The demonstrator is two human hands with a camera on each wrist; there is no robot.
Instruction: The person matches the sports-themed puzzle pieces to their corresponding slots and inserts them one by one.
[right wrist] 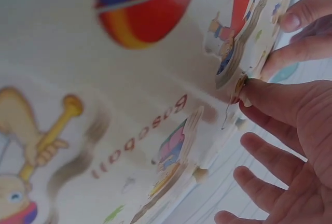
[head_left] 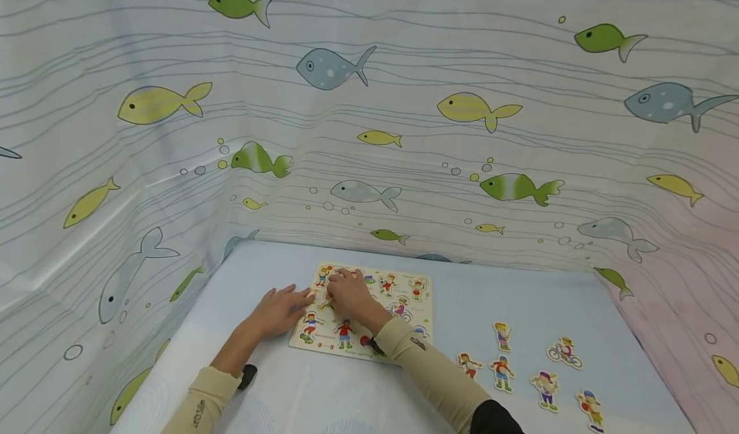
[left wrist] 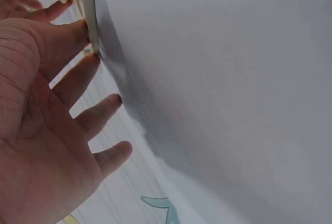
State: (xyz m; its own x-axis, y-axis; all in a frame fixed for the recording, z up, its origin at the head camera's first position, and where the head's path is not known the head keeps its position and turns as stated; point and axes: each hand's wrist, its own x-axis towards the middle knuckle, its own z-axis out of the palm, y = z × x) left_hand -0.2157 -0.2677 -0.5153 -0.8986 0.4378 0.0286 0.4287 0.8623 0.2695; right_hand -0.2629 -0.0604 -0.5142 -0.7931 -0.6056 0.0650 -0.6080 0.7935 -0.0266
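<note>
Head view places the puzzle board (head_left: 425, 309) low and left of centre in the frame, flat on the worktop (head_left: 462, 306), with both of the person's hands at its left half. The right hand (head_left: 351, 295) is the nearer one to the spot that matters, near the board's upper left; its forearm crosses the board from the lower right. In the right wrist view its thumb and forefinger pinch a small piece (right wrist: 240, 85) at the board's face, beside a raised figure, while the other three fingers stand spread and hold nothing. The piece is mostly covered by the thumb, so its long axis, and whether it sits in a recess or just above one, cannot be told. What counts now, by this judgement, is how that piece lines up with the board beneath it. The left hand (head_left: 283, 309) has its fingers extended and apart, the thumb and forefinger touching the board's left edge, without a grasp. Six loose pieces (head_left: 502, 373) lie at the lower right of the frame, nearer the right arm.
</note>
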